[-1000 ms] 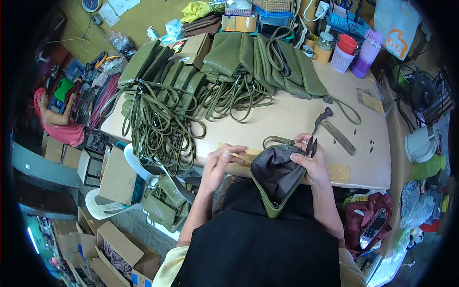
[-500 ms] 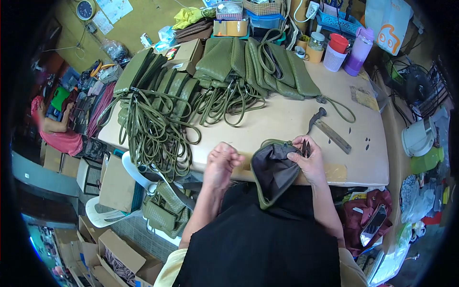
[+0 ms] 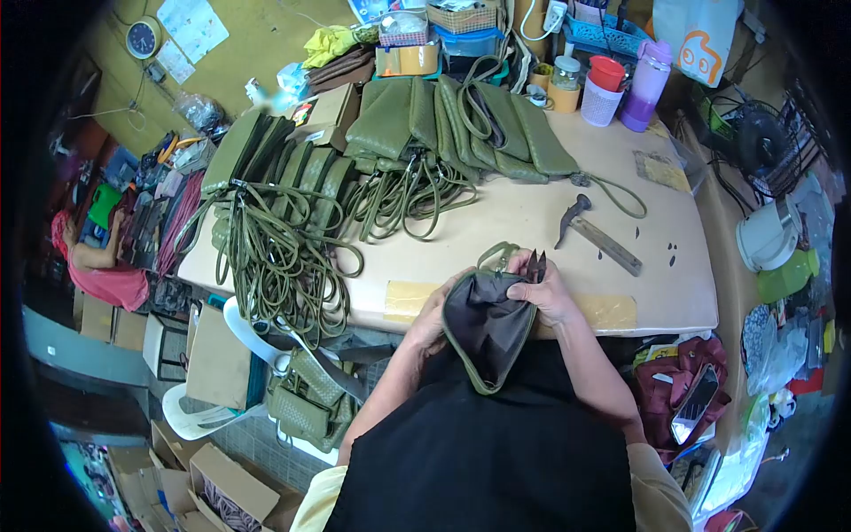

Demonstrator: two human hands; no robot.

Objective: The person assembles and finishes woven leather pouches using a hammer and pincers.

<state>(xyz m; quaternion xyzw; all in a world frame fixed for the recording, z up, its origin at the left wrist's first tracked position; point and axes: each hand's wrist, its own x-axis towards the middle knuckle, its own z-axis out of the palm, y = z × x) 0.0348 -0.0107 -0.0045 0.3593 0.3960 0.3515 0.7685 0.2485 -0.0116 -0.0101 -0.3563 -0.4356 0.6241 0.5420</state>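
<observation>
An open green pouch [image 3: 490,330] with a dark grey lining is held between both hands in front of the black apron. My left hand [image 3: 432,317] grips its left edge, with the fingers partly hidden behind it. My right hand [image 3: 547,294] pinches the top right edge by the zipper, and small dark snips [image 3: 536,265] stick up from the same hand. A short green strap loop [image 3: 498,255] rises from the pouch's top. Beyond it, a hammer [image 3: 605,244] lies on the table.
Green woven pouches [image 3: 390,120] with a tangle of green straps [image 3: 284,253] cover the table's back and left. A red cup [image 3: 605,74] and purple bottle [image 3: 646,89] stand at back right. Another person [image 3: 106,279] works at far left. Cartons [image 3: 232,479] sit on the floor.
My left hand has come from beside the pouch to its left edge and taken hold. The pouch has shifted slightly left with my right hand. The whole view has shifted a little.
</observation>
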